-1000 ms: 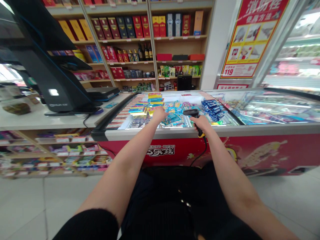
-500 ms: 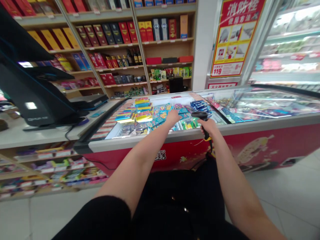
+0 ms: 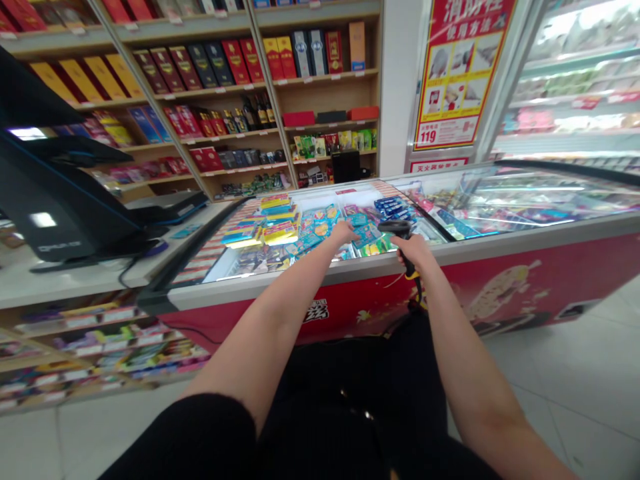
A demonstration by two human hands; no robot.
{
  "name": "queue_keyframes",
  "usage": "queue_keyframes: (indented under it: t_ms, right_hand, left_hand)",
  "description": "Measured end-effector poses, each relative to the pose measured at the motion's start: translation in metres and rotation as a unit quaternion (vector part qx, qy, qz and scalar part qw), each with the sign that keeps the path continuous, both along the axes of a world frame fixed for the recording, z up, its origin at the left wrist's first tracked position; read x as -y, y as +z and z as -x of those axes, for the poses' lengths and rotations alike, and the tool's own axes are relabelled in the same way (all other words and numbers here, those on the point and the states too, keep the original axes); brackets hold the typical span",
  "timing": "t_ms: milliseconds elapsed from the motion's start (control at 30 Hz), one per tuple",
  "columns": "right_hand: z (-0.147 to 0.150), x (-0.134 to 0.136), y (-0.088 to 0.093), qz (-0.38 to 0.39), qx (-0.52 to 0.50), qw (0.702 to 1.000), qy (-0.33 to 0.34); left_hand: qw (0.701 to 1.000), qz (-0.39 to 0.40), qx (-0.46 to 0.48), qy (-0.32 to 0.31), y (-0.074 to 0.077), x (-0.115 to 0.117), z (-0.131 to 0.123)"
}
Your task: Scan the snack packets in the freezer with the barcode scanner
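My right hand (image 3: 416, 251) is wrapped round the grip of a black and yellow barcode scanner (image 3: 395, 227), its head turned left over the open freezer (image 3: 280, 285). My left hand (image 3: 343, 233) is closed at the edge of a blue ice cream packet (image 3: 368, 235), which lies just left of the scanner head; its fingertips are partly hidden. Below and around both hands are more blue packets (image 3: 320, 225), green and yellow packets (image 3: 376, 247) and dark blue packets (image 3: 394, 208). Yellow and blue boxes (image 3: 281, 232) are stacked on the freezer's left side.
A counter (image 3: 193, 233) with a black checkout terminal (image 3: 75, 213) stands at the left, with snack shelves (image 3: 120, 333) below it. Glass (image 3: 530, 200) covers the freezer's right part. Behind stand shelves of boxes and bottles (image 3: 255, 113). A lit display cooler (image 3: 575, 100) is at the right.
The view has shifted slightly, so the shelves and freezer sit a little further left and higher. Both hands stay nearly in place, the scanner still in my right hand beside the blue packet.
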State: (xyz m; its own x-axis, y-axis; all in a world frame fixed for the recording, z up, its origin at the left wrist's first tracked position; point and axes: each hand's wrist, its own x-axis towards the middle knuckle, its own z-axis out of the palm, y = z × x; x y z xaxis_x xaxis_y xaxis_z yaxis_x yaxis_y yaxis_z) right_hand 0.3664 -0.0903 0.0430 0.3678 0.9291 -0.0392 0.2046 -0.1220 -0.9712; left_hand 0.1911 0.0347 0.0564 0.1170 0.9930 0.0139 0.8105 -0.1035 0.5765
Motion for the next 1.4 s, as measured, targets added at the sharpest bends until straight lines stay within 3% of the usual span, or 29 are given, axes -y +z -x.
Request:
queue_keyframes:
  t_ms: [100, 267, 767, 1400]
  right_hand:
    - [0.006, 0.002, 0.002, 0.000, 0.009, 1.000, 0.014]
    - [0.017, 0.002, 0.004, -0.004, 0.046, 0.998, 0.042]
    - [0.034, 0.011, 0.013, 0.014, 0.086, 0.993, 0.074]
    - [0.045, 0.009, 0.017, 0.022, 0.125, 0.988, 0.084]
  left_hand:
    - [0.995, 0.017, 0.094, 0.026, 0.002, -0.001, 0.003]
    - [0.987, 0.002, 0.155, 0.032, 0.011, 0.000, 0.010]
    - [0.983, -0.027, 0.175, 0.040, 0.020, 0.005, 0.017]
    - [0.972, -0.047, 0.226, 0.051, 0.018, -0.001, 0.032]
